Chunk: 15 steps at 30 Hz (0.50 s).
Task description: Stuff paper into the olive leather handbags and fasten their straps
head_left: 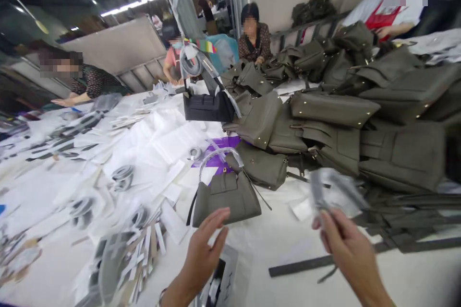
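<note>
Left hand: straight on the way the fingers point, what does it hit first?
Most likely the front of the upright olive handbag just ahead. In the picture the left hand overlaps the bag's lower front, but depth is unclear from this one view, so contact or gap can't be told.

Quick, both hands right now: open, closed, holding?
Left hand: open, holding nothing visible.
Right hand: closed on a blurred, plastic-wrapped strap.

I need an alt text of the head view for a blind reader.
A person's right hand holds a blurred grey strip above a white table; the open left hand is before an olive handbag, contact unclear. Olive bags are heaped at right, white sheets lie at left; other people are across the table.
</note>
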### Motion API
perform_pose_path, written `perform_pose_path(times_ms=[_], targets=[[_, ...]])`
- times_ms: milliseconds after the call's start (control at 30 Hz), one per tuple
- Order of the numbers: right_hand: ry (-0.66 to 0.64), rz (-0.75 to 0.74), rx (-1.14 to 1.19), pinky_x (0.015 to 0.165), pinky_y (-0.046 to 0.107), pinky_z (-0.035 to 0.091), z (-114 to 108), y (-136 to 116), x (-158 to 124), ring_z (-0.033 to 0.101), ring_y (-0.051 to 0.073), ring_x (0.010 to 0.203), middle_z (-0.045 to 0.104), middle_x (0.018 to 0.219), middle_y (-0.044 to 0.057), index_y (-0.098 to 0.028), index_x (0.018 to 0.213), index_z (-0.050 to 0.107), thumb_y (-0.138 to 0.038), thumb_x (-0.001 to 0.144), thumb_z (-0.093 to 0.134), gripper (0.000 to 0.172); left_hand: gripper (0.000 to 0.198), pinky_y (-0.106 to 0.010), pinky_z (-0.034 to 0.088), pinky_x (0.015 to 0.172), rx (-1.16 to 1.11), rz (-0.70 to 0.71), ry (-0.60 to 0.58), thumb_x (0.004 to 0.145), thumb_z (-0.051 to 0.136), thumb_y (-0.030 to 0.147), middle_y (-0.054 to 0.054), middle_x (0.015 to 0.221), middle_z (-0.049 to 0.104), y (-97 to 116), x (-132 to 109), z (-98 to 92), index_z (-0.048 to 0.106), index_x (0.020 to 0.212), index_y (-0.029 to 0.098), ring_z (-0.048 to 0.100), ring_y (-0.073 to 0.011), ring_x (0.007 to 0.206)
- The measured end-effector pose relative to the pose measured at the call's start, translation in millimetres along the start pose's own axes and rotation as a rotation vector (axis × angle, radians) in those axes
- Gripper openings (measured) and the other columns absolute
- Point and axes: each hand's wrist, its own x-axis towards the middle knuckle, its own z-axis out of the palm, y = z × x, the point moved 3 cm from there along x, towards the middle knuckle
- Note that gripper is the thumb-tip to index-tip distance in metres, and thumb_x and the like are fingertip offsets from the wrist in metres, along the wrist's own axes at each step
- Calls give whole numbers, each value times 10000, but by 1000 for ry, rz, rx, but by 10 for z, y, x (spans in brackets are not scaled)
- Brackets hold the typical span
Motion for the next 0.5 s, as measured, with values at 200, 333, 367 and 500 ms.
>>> perform_pose_path(times_ms=[200,333,367,500], targets=[[-711,-437,-18,691,242,443,1064,-1119,-713,603,148,727,673,821,15,-207,854,621,-354,990,440,270,671,-595,149,1205,185,575,-266,874,574,564,-83,1510,440,488,-21,-291,389,1459,292,351,-295,1424],[-751,-396,-135,654,223,431,1175,-1308,-970,597,130,664,631,697,-11,-203,769,604,-372,998,426,336,558,-418,293,1193,-70,256,-307,933,415,608,-17,1426,548,-158,174,-578,450,1416,331,484,-204,1333],[-723,-368,-139,659,220,446,1166,-1311,-1037,603,132,664,622,679,-11,-203,750,599,-399,998,417,365,501,-395,311,1182,-108,79,-191,960,403,563,-17,1448,524,-416,304,-645,484,1391,320,452,-204,1358],[-584,-230,-137,612,223,531,1103,-1188,-1331,631,162,604,617,619,10,-231,697,629,-517,962,411,447,573,-518,274,1169,-129,-349,68,914,593,405,-168,1496,428,-1319,915,-733,443,1415,170,354,-326,1409]])
